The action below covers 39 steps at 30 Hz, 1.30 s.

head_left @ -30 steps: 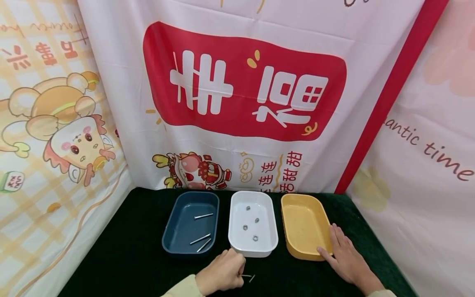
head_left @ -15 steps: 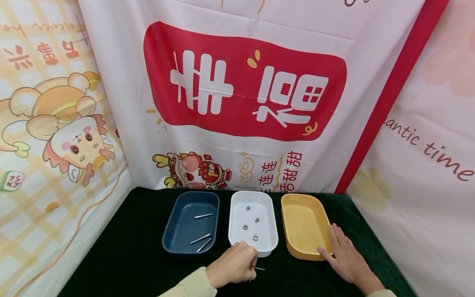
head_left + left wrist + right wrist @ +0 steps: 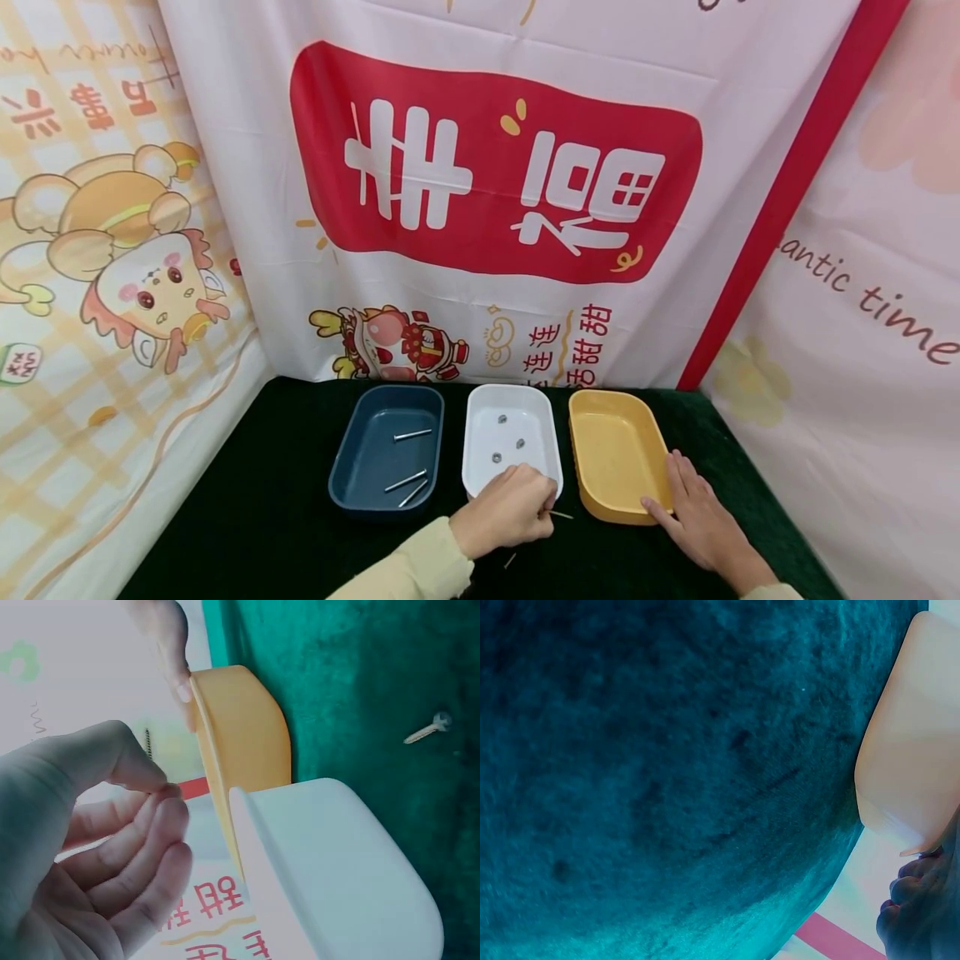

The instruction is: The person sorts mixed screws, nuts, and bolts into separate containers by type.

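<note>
Above the near edge of the white tray [image 3: 476,467], my left hand [image 3: 508,510] pinches a screw [image 3: 148,742] between thumb and forefinger. The screw's threaded end sticks out past the fingers in the left wrist view. On the cloth below lies another screw [image 3: 429,728], short and with a wide head. My right hand [image 3: 701,517] rests against the right side of the yellow tray [image 3: 618,454], fingers stretched along its rim. Small metal nuts [image 3: 497,457] lie in the white tray; my left hand covers its near part.
To the left stands a blue tray [image 3: 367,467] with three metal bolts [image 3: 405,481] in it. All three trays stand in a row on a dark green cloth [image 3: 247,517]. Printed fabric [image 3: 495,175] hangs behind and along both sides.
My left hand has lifted a screw from the cloth and moved right and forward to the white tray's near edge. My right hand has stayed on the yellow tray.
</note>
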### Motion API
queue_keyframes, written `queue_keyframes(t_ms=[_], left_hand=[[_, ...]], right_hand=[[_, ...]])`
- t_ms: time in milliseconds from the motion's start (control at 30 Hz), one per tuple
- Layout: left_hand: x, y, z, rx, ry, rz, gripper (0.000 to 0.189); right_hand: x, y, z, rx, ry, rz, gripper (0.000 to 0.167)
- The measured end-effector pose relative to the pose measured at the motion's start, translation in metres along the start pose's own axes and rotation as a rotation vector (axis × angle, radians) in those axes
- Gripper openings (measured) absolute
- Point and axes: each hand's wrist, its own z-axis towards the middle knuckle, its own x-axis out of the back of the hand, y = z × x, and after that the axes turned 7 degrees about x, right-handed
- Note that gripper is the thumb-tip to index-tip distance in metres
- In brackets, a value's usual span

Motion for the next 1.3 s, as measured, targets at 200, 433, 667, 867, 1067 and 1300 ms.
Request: queue_keyframes(t_ms=[200, 433, 667, 867, 1067, 1300], left_hand=[[0.000, 0.009, 0.014, -0.037, 0.032, 0.018, 0.026], [0.001, 0.017, 0.029, -0.093, 0.103, 0.053, 0.029], [0.001, 0.025, 0.047, -0.107, 0.158, 0.090, 0.027], [-0.009, 0.028, 0.062, -0.081, 0.188, 0.109, 0.024], [-0.019, 0.029, 0.076, -0.021, 0.182, 0.117, 0.025], [-0.022, 0.028, 0.086, 0.059, 0.139, 0.137, 0.013]], right_hand=[[-0.001, 0.000, -0.001, -0.005, 0.001, 0.003, 0.104], [0.001, -0.001, -0.003, 0.003, 0.012, -0.005, 0.105], [0.001, 0.000, -0.004, 0.000, 0.006, -0.010, 0.105], [0.000, 0.000, -0.004, -0.004, 0.004, -0.010, 0.104], [0.000, -0.001, -0.003, -0.001, 0.000, -0.004, 0.104], [-0.001, -0.001, -0.003, 0.000, 0.002, 0.000, 0.105]])
